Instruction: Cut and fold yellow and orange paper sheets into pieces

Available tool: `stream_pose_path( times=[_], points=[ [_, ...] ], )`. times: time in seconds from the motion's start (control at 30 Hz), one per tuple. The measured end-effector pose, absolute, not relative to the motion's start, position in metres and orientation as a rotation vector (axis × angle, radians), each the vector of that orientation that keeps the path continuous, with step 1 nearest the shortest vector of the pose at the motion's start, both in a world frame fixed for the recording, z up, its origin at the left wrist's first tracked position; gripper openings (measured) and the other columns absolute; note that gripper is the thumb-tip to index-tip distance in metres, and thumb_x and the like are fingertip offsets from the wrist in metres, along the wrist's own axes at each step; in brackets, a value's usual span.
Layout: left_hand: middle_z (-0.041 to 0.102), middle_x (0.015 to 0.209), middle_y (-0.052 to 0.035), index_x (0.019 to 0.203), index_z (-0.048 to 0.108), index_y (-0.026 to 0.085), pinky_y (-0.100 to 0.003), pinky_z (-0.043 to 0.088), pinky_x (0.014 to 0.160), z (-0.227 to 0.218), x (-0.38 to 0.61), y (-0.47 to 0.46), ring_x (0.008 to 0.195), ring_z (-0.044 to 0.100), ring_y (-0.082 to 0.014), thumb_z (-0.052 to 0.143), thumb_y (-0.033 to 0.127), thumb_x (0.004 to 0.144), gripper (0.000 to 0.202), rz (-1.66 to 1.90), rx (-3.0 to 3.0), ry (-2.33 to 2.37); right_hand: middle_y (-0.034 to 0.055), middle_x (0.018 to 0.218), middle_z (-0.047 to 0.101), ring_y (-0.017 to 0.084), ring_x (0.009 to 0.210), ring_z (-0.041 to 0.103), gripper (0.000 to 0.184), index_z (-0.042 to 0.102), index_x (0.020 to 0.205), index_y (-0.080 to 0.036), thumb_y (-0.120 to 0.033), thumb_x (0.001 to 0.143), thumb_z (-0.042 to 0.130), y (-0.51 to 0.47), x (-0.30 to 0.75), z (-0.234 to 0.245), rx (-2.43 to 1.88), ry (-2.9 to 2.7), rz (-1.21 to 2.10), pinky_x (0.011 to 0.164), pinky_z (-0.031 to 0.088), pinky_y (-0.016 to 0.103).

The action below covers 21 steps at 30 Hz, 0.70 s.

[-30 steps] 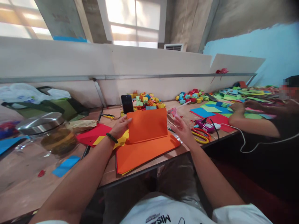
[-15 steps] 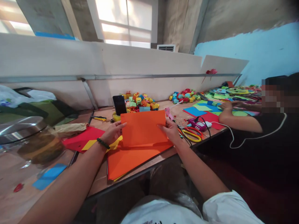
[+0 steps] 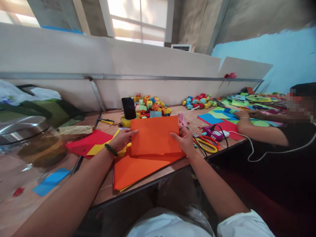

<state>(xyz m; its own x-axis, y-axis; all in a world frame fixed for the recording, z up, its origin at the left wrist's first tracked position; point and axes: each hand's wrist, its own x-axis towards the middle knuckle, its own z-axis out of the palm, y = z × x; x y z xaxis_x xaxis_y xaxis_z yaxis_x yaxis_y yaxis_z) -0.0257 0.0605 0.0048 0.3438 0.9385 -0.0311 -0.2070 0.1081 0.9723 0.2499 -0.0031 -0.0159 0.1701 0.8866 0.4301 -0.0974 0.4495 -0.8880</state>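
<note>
I hold a folded orange paper sheet [image 3: 155, 135] upright above a stack of orange sheets [image 3: 138, 168] on the wooden table [image 3: 106, 187]. My left hand [image 3: 122, 140] pinches its left edge, thumb in front. My right hand [image 3: 184, 140] grips its right edge. A black bracelet sits on my left wrist.
A black phone [image 3: 128, 108] stands behind the sheet, with a pile of small coloured paper cubes [image 3: 150, 105] beyond it. Yellow-handled scissors [image 3: 207, 144] and a pink device with cables [image 3: 213, 133] lie right. Red and yellow paper [image 3: 91, 143] lies left, beside a glass jar [image 3: 32, 144]. Another person's arm [image 3: 256, 133] works at the right.
My right hand, free and open a second ago, has taken hold of the sheet's right edge. The sheet is now held by both hands and sits slightly lower.
</note>
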Motion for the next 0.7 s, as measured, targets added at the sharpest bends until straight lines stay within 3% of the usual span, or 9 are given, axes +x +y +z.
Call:
stream_pose_path(
  times=[0.37, 0.7],
  points=[
    [0.078, 0.086, -0.0080, 0.087, 0.076, 0.014, -0.024, 0.055, 0.065, 0.017, -0.026, 0.049, 0.070, 0.072, -0.0176, 0.088, 0.029, 0.056, 0.037, 1.021, 1.172, 0.789, 0.0063, 0.097, 0.076, 0.024, 0.087, 0.072, 0.054, 0.059, 0.107, -0.021, -0.038, 0.062, 0.084, -0.003, 0.247, -0.013, -0.823, -1.181, 0.802, 0.078, 0.058, 0.038],
    [0.078, 0.083, -0.0097, 0.082, 0.076, 0.014, -0.027, 0.056, 0.067, 0.019, -0.026, 0.049, 0.074, 0.073, -0.0213, 0.087, 0.037, 0.059, 0.034, 1.037, 1.198, 0.788, 0.0051, 0.090, 0.076, 0.023, 0.080, 0.072, 0.057, 0.059, 0.108, -0.022, -0.044, 0.062, 0.083, -0.005, 0.246, -0.010, -0.859, -1.176, 0.743, 0.072, 0.058, 0.034]
  ],
)
